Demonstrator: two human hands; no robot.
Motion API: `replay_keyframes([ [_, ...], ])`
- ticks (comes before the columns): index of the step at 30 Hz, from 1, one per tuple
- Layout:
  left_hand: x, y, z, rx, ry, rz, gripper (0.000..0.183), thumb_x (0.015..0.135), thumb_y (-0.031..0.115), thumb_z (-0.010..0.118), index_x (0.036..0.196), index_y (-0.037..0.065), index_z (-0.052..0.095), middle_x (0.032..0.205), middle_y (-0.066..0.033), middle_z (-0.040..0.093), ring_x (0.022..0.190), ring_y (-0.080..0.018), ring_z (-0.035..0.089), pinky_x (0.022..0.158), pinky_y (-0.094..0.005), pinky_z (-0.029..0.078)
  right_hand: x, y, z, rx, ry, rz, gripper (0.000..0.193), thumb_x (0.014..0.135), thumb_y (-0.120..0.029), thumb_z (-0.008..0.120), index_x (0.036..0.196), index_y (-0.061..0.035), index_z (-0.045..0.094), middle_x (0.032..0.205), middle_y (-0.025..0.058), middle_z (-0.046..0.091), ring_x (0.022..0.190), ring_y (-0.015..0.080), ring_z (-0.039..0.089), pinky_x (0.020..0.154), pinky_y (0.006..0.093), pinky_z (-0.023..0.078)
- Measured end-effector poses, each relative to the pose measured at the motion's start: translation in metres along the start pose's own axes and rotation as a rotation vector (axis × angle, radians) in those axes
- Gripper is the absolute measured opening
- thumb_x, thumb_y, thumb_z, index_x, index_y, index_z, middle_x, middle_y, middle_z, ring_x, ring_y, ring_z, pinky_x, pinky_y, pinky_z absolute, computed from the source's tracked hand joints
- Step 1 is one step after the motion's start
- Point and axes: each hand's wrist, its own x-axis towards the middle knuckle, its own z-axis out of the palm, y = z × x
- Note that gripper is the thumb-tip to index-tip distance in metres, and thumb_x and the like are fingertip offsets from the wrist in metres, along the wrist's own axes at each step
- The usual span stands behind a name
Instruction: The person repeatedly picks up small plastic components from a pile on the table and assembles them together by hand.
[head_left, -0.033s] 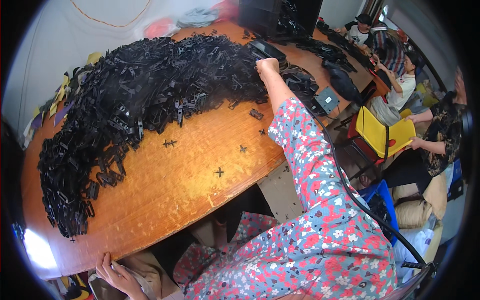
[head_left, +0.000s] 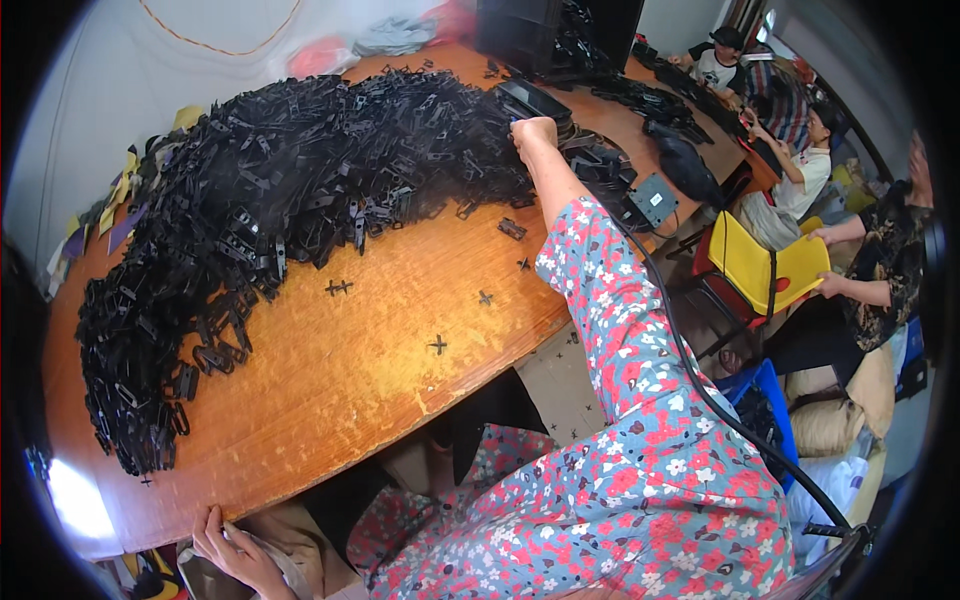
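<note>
My right hand [head_left: 533,132] reaches across the table, its fingers closed at the right end of a big heap of black plastic clip-like pieces [head_left: 310,160]. Whatever it grips is hidden behind the knuckles. Just beyond it is a dark, flat-topped rectangular object [head_left: 533,98]. My left hand [head_left: 238,552] is low at the near table edge, fingers stretched out over a beige cloth or bag [head_left: 300,545], with nothing visible in them. Small black cross-shaped pieces [head_left: 438,344] lie scattered on the wooden table [head_left: 350,370].
A black cable [head_left: 672,335] runs past my right sleeve. Beside the heap sits a grey box [head_left: 653,198]. To the right, a person holds a yellow chair [head_left: 775,265]; other people sit beyond. A blue crate [head_left: 770,410] with black pieces stands below.
</note>
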Motion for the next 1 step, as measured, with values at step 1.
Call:
replay_keyframes([
  [1,-0.0004,-0.0012,0.0010,-0.014,-0.009,-0.023,0.029,0.100,0.008,0.054,0.123,-0.005,0.067,0.127,-0.0222,0.063,0.119,-0.0410,0.056,0.106,-0.0526,0.040,0.0002,-0.0006,-0.0023,0.002,0.003,0.000,0.022,0.085,-0.007,0.071,0.099,0.0087,0.077,0.097,0.0217,0.078,0.089,0.0319,0.078,0.077,0.0406,0.058],
])
